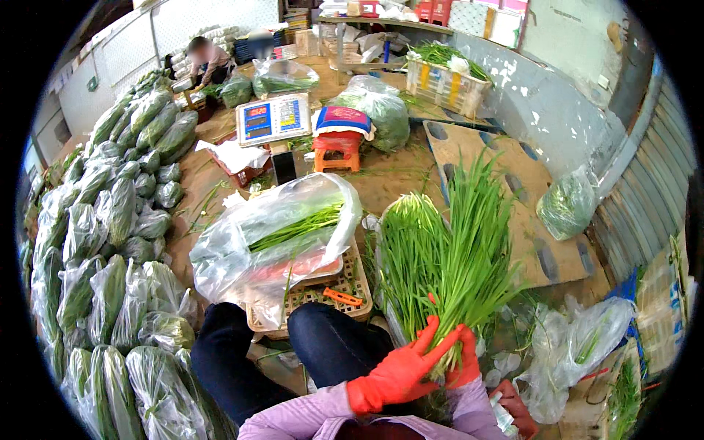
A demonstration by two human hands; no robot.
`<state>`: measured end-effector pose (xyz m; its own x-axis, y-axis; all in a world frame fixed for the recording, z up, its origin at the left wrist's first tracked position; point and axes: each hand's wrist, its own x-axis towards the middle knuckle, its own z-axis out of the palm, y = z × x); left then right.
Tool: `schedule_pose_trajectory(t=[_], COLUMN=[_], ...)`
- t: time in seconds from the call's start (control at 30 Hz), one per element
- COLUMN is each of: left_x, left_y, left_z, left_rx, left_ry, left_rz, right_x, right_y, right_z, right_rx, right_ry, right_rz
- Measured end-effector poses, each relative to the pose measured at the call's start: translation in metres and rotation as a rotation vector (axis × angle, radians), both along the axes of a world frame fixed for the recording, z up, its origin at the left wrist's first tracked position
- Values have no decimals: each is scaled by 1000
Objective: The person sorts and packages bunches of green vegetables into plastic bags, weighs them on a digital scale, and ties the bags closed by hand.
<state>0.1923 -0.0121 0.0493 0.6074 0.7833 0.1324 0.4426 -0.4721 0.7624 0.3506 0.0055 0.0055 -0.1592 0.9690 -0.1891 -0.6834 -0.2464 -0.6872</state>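
Observation:
Both my hands wear red gloves. A large bunch of garlic chives stands fanned upward, its stem ends gathered low between my hands. My right hand is closed around those ends. From the left, my left hand grips the same stems, its fingers laid across them. More garlic chives lie just left of the bunch, in a container mostly hidden by leaves. Left of them, an opened clear plastic bag with cut greens inside rests on a beige plastic crate. An orange-handled tool lies on that crate.
Bagged greens are piled along the left. Ahead stand a digital scale, an orange stool and a phone. A perforated board and a loose plastic bag are at right. Another person crouches far back.

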Motion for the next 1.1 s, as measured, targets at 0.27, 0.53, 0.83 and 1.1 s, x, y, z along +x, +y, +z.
schedule_pose_trajectory(t=[0.27, 0.53, 0.83, 1.1], left_x=[-138, -285, -356, -520], left_y=[20, 111, 156, 132], left_z=[-18, -70, -18, 14], left_rx=[-530, -701, 189, 985], left_ry=[-995, -1268, 826, 1019], left_rz=[621, 860, 838, 1049], right_x=[-7, -101, -279, -280], right_y=[19, 70, 227, 322], right_z=[6, 125, 63, -9], right_rx=[109, 328, 1033, 1046], right_ry=[312, 48, -711, -1880], right_rz=[132, 341, 365, 1136])
